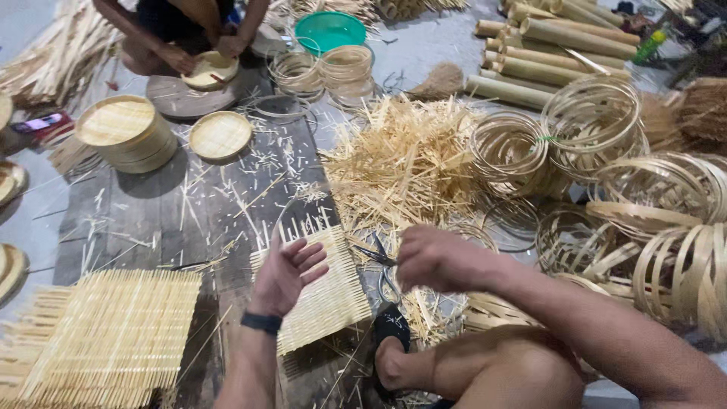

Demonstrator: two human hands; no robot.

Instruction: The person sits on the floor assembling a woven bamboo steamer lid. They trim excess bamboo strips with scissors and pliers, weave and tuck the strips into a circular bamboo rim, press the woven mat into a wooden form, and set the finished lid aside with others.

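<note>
Two hands, one scissors, two woven mats

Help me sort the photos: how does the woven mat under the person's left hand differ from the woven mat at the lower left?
The mat under the left hand looks smaller and lies angled; the lower-left mat looks wider and runs out of frame. The first is touched by the open left hand, with the scissors at the right hand beside it; the second lies untouched. Both are pale bamboo weave with loose strip ends.

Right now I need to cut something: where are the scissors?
In the head view, the scissors lie low and centre, between the left hand and right hand, beside the woven bamboo mat.
</note>
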